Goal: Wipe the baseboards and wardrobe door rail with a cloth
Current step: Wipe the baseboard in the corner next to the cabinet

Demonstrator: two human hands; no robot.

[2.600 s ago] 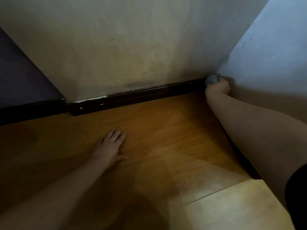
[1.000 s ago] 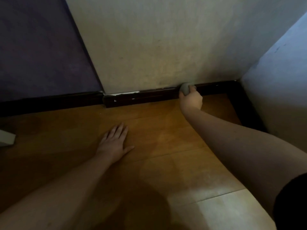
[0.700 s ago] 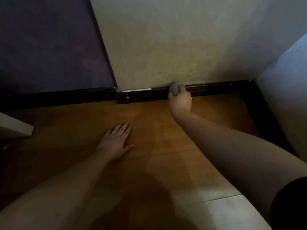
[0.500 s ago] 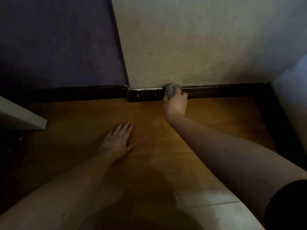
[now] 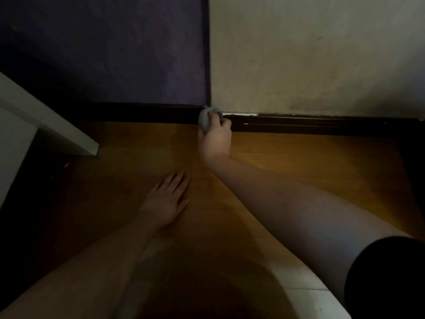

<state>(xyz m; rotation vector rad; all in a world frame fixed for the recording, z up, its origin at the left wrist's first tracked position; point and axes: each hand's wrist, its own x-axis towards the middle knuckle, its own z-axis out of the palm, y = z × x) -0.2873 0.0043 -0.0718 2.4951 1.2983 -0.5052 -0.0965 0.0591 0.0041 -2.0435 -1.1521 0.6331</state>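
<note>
Along the dark baseboard (image 5: pixel 310 124), bare wooden floor (image 5: pixel 299 157) lies open to its right stretch. To its left, a pale furniture panel (image 5: pixel 46 125) juts toward it, narrowing the passage. The left hand (image 5: pixel 166 201) lies flat in front of it.

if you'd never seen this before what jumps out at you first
The right hand grips a balled grey cloth against the dark brown baseboard, right where the purple wall meets the cream wall. Nearer the camera, the left hand rests flat, fingers spread, on the orange-brown wooden floor.
</note>
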